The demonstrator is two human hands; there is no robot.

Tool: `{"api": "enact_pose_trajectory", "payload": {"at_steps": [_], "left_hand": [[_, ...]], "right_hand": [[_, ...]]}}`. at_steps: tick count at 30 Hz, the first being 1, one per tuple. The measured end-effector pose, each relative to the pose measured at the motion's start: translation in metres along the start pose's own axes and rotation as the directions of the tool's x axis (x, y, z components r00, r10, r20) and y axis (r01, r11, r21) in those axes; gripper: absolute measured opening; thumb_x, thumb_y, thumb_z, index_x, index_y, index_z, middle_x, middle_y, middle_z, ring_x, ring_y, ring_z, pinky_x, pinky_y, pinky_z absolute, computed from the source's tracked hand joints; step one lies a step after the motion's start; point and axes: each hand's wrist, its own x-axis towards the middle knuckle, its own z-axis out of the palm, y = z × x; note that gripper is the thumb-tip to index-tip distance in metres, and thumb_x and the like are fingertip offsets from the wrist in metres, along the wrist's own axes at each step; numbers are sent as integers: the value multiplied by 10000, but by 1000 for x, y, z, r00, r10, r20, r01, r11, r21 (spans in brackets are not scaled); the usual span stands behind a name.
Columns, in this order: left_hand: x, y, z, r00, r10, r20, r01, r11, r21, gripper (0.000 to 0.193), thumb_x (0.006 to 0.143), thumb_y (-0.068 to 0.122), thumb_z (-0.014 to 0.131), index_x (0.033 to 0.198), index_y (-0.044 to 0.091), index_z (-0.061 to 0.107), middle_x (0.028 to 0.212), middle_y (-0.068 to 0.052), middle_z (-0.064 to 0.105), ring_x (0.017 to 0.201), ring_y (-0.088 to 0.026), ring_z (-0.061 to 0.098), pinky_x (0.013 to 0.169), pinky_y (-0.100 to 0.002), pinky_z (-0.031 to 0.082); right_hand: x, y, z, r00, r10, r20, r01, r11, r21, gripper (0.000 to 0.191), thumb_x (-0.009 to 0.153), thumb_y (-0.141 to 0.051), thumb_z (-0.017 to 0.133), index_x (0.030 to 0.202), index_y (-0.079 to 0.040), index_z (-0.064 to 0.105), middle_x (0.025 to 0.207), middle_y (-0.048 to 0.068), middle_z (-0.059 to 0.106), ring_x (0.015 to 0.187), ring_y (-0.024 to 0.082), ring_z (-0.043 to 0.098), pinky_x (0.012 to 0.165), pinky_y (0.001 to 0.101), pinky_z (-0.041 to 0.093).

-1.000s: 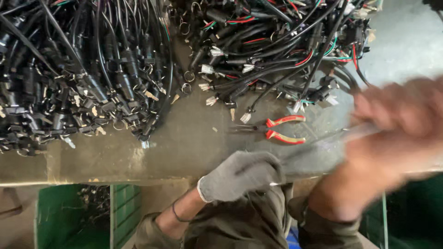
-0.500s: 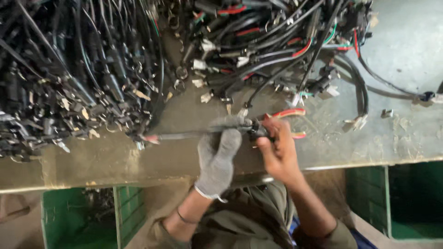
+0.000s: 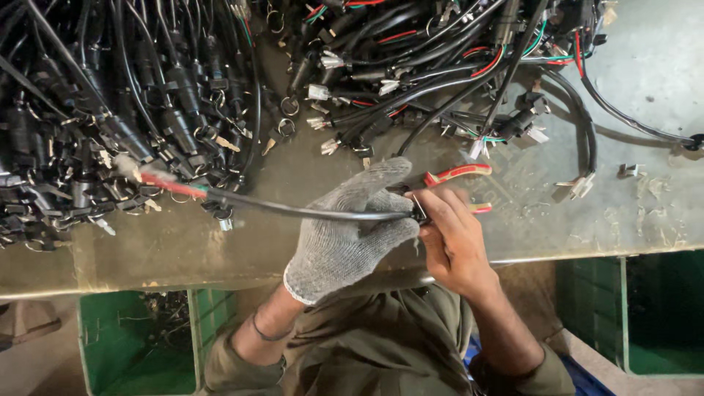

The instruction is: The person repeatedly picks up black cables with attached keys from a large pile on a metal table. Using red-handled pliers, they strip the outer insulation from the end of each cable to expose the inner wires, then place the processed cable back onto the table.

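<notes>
Since half a second ago the cable (image 3: 293, 210) has slid leftward through the hands: its red-wired tip (image 3: 158, 180), then short of the pile's edge, now reaches out at nine o'clock over the left heap of black harnesses (image 3: 95, 110), blurred with motion. The left hand (image 3: 352, 235), in a grey knit glove, is closed around the cable's near end, thumb up toward twelve o'clock. The bare right hand (image 3: 455, 242) pinches the same end just at three o'clock of the glove, fingers closed on a small connector; what exactly they do there is too small to tell. Red-handled pliers (image 3: 455, 176) lie on the grey bench (image 3: 645, 213) at one o'clock of the hands, touched by neither as far as I can see. Judging by the piles, one cable is in work, a tangled heap (image 3: 440, 66) at twelve o'clock looks unsorted, and most remains. Green crates (image 3: 103, 345) sit below at seven o'clock
</notes>
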Motion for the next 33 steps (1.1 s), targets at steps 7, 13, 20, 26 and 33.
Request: {"api": "enact_pose_trajectory", "payload": {"at_steps": [7, 13, 20, 26, 33], "left_hand": [[5, -12, 1, 997, 67, 32, -64, 994, -91, 341, 889, 156, 800, 1197, 58, 694, 1346, -137, 693, 1095, -265, 739, 935, -335, 593], [-9, 1, 25, 981, 162, -111, -147, 981, 128, 267, 973, 155, 735, 1226, 84, 690, 1256, -109, 714, 1127, -327, 711, 997, -398, 553], [-3, -25, 25, 979, 153, 134, -153, 988, -6, 352, 975, 295, 660, 1275, 110, 678, 1344, -106, 685, 1271, -313, 635, 1130, -428, 452], [-4, -28, 10, 967, 239, 91, -229, 968, -106, 378, 1002, 222, 654, 1350, 75, 660, 1437, -125, 646, 1381, -330, 588, 1243, -448, 397], [-10, -47, -1, 942, 266, 203, -132, 852, -506, 287, 851, 128, 796, 1104, 11, 731, 1142, -123, 734, 1146, -262, 683, 1170, -437, 453]], "right_hand": [[-16, 7, 12, 997, -59, -47, 65, 986, 156, 326, 1103, -171, 496, 1357, 32, 525, 1084, 164, 601, 949, 275, 614, 862, 330, 488], [-29, 40, 18, 938, 324, 122, -336, 767, 547, 392, 1099, -350, 529, 1194, 8, 659, 833, -50, 475, 736, 58, 418, 657, 224, 348], [-32, 35, 31, 874, 468, 130, -427, 614, 664, 338, 986, -212, 480, 1238, -22, 601, 896, -43, 566, 780, 83, 524, 704, 263, 480], [-18, 37, 32, 947, 198, 252, -315, 726, 611, 372, 1069, -251, 523, 1242, 38, 680, 853, -18, 573, 762, 69, 500, 677, 239, 436], [-43, 60, 43, 801, -51, 596, -577, 194, 793, 401, 1129, -342, 664, 1112, 56, 619, 807, -28, 556, 691, 48, 462, 615, 221, 370]]}}
